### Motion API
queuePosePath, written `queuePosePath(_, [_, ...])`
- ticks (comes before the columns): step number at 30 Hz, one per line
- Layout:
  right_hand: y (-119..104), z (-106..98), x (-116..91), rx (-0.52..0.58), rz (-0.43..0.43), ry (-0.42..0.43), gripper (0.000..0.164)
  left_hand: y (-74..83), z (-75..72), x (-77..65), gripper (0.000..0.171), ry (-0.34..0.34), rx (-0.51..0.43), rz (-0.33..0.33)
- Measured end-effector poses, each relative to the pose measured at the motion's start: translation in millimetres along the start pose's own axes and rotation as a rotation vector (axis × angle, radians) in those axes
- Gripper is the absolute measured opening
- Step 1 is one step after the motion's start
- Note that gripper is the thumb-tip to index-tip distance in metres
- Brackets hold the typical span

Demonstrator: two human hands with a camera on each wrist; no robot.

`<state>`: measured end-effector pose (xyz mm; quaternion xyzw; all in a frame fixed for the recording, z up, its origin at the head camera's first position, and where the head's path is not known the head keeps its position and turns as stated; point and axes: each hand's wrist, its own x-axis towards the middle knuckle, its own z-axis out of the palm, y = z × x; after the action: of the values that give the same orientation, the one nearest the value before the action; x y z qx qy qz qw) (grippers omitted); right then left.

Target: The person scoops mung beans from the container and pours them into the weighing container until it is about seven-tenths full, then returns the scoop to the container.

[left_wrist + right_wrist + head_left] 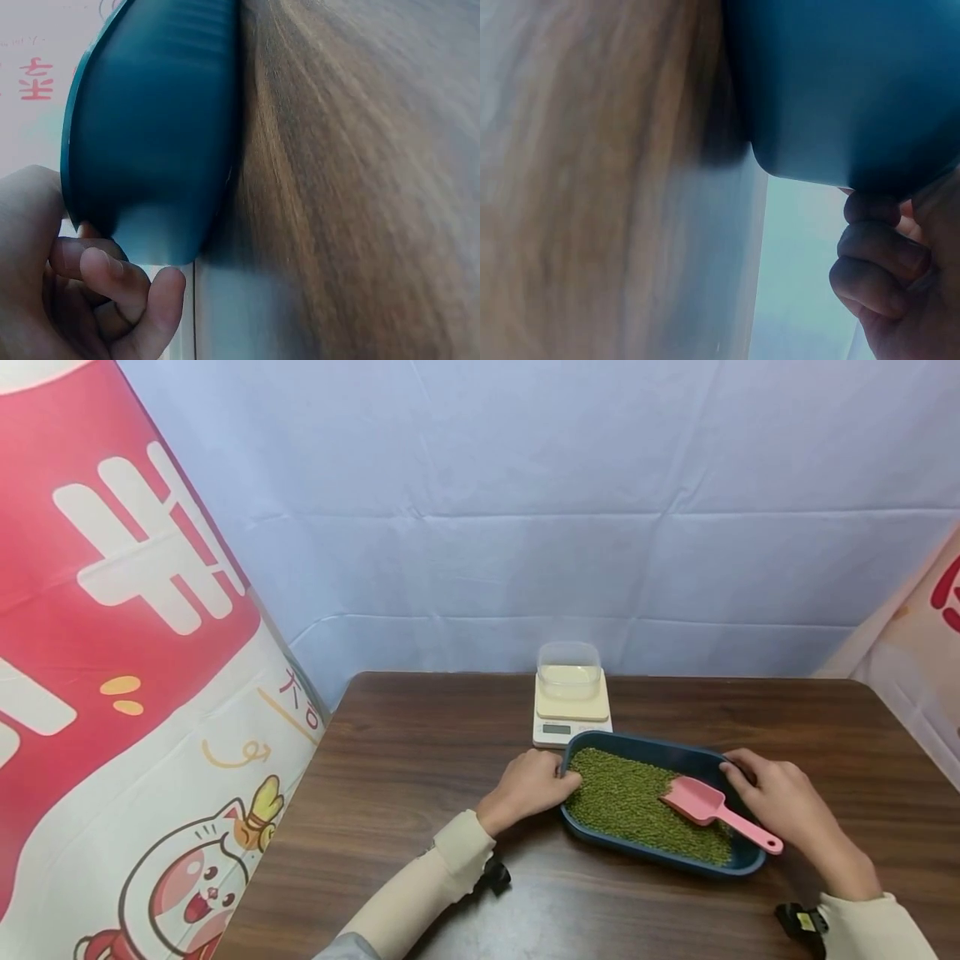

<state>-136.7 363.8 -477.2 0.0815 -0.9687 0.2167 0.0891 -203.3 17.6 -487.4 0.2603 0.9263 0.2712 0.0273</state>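
Note:
A dark blue tray (652, 855) holds a bed of small green beans (626, 797), probably mung beans. Across its right part lies a pink scoop (697, 800), its handle resting over the near right rim. My left hand (531, 785) grips the tray's left end, thumb over the rim. At the opposite end my right hand (780, 793) holds the rim, thumb on the inside. Both wrist views show the blue tray wall (157, 112) from outside, with curled fingers (877, 262) at its rim.
Just behind the tray stands a white kitchen scale (551, 732) with a clear plastic container (568, 670) on its plate. Brown wooden tabletop (420, 760) extends left and right. A pale cloth (480, 527) hangs behind the table, and a printed banner (150, 693) hangs at left.

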Motion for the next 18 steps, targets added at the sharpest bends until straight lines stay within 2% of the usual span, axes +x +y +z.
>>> queuePosePath(10, [-10,9,6,0.013,-0.042,0.028,0.026,-10.7,-6.6,-8.5,0.044,0.009,0.002,-0.022])
queuePosePath(18, [-20,16,16,0.025,-0.025,0.05,0.023,-21.4,-11.8,-14.8,0.043,0.043,-0.024,-0.037])
